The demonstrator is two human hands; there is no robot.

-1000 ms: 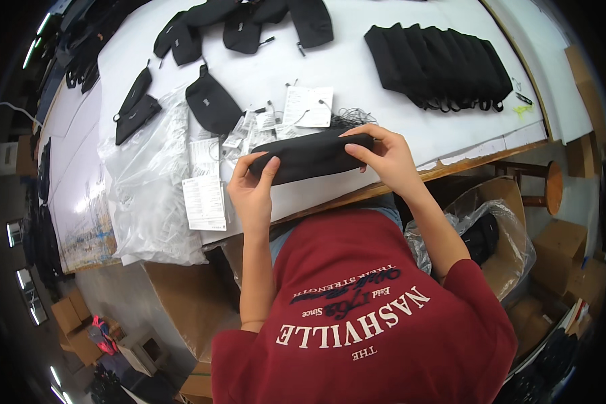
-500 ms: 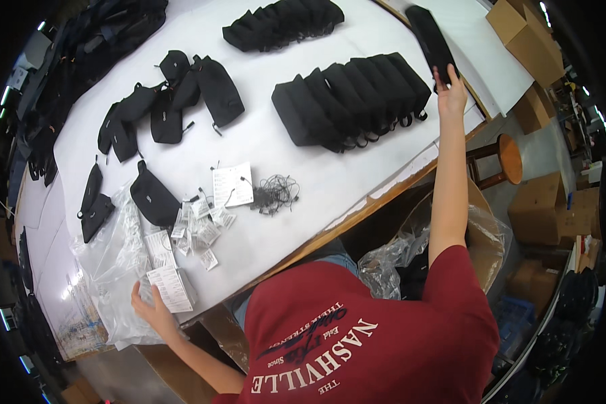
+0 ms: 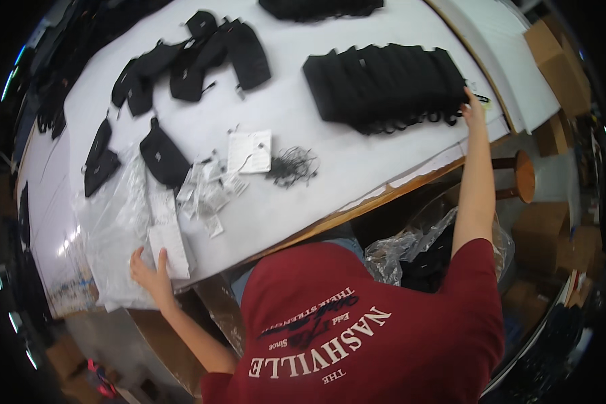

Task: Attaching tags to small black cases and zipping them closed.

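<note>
My right hand (image 3: 475, 111) is at the right end of a row of black pouches (image 3: 387, 87), its fingers closed around the edge of the end pouch. Motion blur softens the fingertips. My left hand (image 3: 151, 275) is open, thumb and fingers apart, beside a stack of white printed paper slips (image 3: 169, 250) near the table's front edge. It holds nothing and rests over a clear plastic bag (image 3: 118, 232). Beyond the slips lie loose white tags (image 3: 209, 192), a white printed sheet (image 3: 248, 152) and a tangle of black cords (image 3: 293, 166).
More black pouches (image 3: 198, 60) are spread at the far left, with one pouch (image 3: 163, 153) nearer the tags. Another dark group (image 3: 323, 7) is at the far edge. Right of the table stand a wooden stool (image 3: 524, 176) and cardboard boxes (image 3: 559, 67). A plastic-lined box (image 3: 387, 259) stands below the table edge.
My right hand has lowered the black pouch from beyond the row to its right end. My left hand stays open beside the slips. The whole view has shifted.
</note>
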